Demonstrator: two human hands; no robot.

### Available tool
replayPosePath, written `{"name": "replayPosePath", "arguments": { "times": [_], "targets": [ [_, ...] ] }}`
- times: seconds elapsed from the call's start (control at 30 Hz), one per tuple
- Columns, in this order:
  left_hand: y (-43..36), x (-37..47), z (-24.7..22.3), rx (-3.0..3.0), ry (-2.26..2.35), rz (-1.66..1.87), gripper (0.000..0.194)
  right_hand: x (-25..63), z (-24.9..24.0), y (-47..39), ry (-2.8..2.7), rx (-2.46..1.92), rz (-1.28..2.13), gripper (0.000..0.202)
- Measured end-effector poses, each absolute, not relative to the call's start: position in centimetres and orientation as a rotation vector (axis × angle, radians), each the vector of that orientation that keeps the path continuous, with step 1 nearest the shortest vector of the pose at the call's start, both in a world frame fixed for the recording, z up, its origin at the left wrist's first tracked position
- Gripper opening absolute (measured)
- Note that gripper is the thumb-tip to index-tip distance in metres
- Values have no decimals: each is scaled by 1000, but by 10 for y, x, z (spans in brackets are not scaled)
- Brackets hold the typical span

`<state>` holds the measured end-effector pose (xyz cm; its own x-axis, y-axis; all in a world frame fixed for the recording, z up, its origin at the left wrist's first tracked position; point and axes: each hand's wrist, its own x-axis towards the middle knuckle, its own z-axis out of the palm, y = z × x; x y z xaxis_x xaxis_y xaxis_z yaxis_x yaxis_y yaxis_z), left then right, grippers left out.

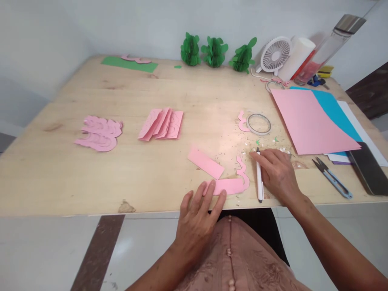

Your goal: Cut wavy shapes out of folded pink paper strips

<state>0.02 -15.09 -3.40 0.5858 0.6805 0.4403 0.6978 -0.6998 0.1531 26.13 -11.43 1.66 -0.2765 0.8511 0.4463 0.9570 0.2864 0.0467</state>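
My left hand point(200, 210) lies with spread fingers on a pink paper strip point(232, 186) near the table's front edge. A scalloped pink cutout point(245, 176) touches the strip's right end. Another pink strip point(206, 163) lies just behind. My right hand point(277, 173) rests on the table beside a white pen point(259, 178), its fingers at the pen's right side and upper end. The pen lies nearly upright in the view. Whether the fingertips grip it is hard to make out.
Folded pink papers point(162, 123) and scalloped pink cutouts point(101, 133) lie left. A tape roll point(258, 123), pink sheets point(315, 125), snips point(333, 178) and a phone point(370, 167) lie right. Green paper shapes point(214, 52), a fan point(275, 55) and a bottle point(330, 48) stand behind.
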Motion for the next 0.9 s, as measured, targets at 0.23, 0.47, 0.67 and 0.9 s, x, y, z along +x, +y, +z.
{"name": "replayPosePath", "arguments": {
  "times": [0.23,0.47,0.67,0.9],
  "targets": [
    [-152,0,-33,-2796,-1215,-763,45,244,27,-147,-1926,-1618,-198,33],
    [-152,-2,-32,-2828,-1223,-774,44,206,45,-190,-1656,-1725,596,22],
    [-154,-5,-32,-2860,-1207,-812,43,199,34,-215,-1300,-1821,1187,23],
    [-156,-11,-33,-2882,-1159,-819,42,183,5,-220,-848,-1666,1564,29]
  ]
}}
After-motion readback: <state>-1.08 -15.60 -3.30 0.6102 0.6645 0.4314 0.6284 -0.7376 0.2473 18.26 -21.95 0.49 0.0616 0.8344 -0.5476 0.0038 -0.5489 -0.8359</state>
